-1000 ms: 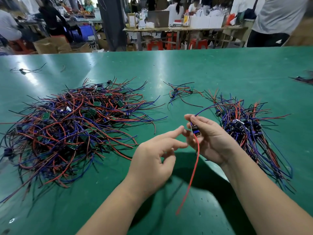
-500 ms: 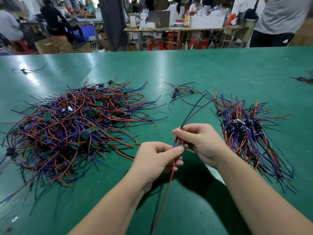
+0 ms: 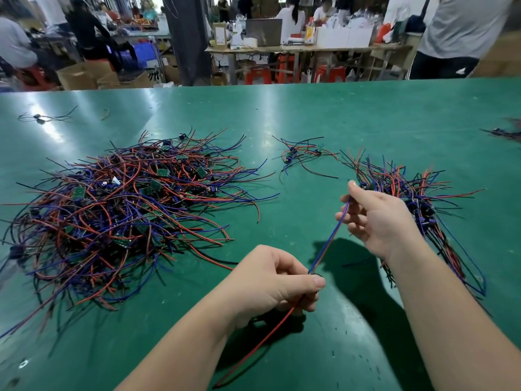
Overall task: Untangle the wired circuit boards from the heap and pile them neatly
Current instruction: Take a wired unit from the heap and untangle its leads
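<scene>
Left hand (image 3: 270,283): fingers curled, thumb tip pressed against the forefinger, pinching a wired circuit board (image 3: 315,275) at the small dark part where its leads meet. Right hand (image 3: 377,218): thumb and forefinger pinch the far end of the blue wire (image 3: 329,238); the other fingers are loosely bent. The blue wire runs taut between the two hands, rising toward 1 o'clock from the left pinch. The red wire (image 3: 267,334) leaves the left fist toward 7 o'clock and trails down to the table (image 3: 338,114).

The tangled heap (image 3: 121,210) lies at 10 o'clock from the left hand, well apart from it, its nearest loose ends reaching close to the wrist. The gathered pile (image 3: 417,204) lies at 3 o'clock just beside the right hand, partly hidden behind the hand and forearm. A small cluster (image 3: 303,155) of a few wired boards lies at 12 o'clock, between heap and pile and apart from both.

Bare green surface shows between the hands, at 6 o'clock toward the near edge, and at 12 o'clock beyond the small cluster up to the far table edge. A stray wired piece (image 3: 41,118) lies at far 10 o'clock; more wires (image 3: 504,132) show at the 2 o'clock margin.
</scene>
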`<state>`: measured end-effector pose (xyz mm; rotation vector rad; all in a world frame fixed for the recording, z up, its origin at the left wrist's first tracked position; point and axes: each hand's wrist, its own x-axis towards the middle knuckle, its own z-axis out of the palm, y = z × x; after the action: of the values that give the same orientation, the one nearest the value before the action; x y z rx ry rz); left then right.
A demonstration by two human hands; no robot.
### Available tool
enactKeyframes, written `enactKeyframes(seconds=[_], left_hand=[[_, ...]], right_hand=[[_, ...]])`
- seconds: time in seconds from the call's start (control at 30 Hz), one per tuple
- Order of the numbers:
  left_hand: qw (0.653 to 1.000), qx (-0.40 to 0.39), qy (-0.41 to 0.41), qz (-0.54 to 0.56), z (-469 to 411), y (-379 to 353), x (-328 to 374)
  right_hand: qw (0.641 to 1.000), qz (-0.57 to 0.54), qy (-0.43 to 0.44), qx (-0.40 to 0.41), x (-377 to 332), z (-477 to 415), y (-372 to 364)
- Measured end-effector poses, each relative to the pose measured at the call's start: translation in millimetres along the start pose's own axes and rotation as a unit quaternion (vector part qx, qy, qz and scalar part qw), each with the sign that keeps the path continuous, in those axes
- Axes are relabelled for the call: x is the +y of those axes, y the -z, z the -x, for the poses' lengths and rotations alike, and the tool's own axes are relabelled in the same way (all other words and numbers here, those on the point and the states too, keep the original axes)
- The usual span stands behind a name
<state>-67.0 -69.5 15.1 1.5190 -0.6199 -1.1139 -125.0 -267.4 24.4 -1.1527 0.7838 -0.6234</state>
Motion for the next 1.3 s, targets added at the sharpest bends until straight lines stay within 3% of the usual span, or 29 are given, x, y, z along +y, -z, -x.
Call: enactKeyframes(seconds=[0.17, 0.27, 0.33, 0.4, 0.47, 0.57, 0.63, 0.7, 0.83, 0.93, 1.03, 1.17, 1.3], left_hand=[[0.983, 0.157, -0.040, 0.092, -5.4, 8.4, 6.5], [0.955, 0.260, -0.064, 0.129, -13.7, 13.6, 6.2], [0.948, 0.278, -0.076, 0.137, -17.0, 14.9, 2.6], [0.951, 0.263, -0.090, 0.137, -17.7, 14.7, -0.2], [0.960, 0.240, -0.100, 0.107, -19.3, 15.2, -1.8], [0.955, 0.270, -0.127, -0.006, -22.7, 18.1, -6.3], [0.896, 0.360, -0.170, -0.195, -23.5, 23.2, -9.0], [0.822, 0.407, -0.194, -0.348, -21.7, 29.6, -11.6], [0.741, 0.411, -0.038, -0.529, -20.7, 39.9, -16.8], [0.701, 0.424, -0.028, -0.574, -21.8, 46.9, -15.2], [0.735, 0.423, -0.045, -0.529, -23.0, 58.9, -15.2], [0.722, 0.424, -0.059, -0.543, -21.8, 60.1, -15.8], [0.756, 0.419, -0.282, -0.416, -19.1, 49.4, -8.9]], right_hand=[[0.971, 0.180, 0.152, 0.043, 11.2, 0.7, -7.7], [0.949, 0.216, 0.206, -0.102, 16.1, 17.6, -21.7], [0.915, 0.260, 0.211, -0.224, 22.5, 30.9, -34.0], [0.880, 0.321, 0.238, -0.257, 28.7, 38.5, -42.0], [0.879, 0.328, 0.258, -0.229, 29.4, 40.0, -44.1], [0.923, 0.242, 0.245, -0.172, 23.5, 38.8, -42.5], [0.953, 0.145, 0.245, -0.104, 12.7, 35.1, -37.5], [0.956, 0.102, 0.276, -0.003, -1.7, 29.4, -25.0], [0.870, 0.280, 0.348, 0.208, -23.7, 10.8, 18.7], [0.813, 0.420, 0.293, 0.277, -26.7, -4.0, 47.9], [0.796, 0.484, 0.227, 0.284, -23.3, -6.7, 52.6], [0.801, 0.443, 0.346, 0.207, -15.8, 2.4, 25.2], [0.861, 0.404, 0.309, 0.013, 9.7, 19.7, -15.1]])
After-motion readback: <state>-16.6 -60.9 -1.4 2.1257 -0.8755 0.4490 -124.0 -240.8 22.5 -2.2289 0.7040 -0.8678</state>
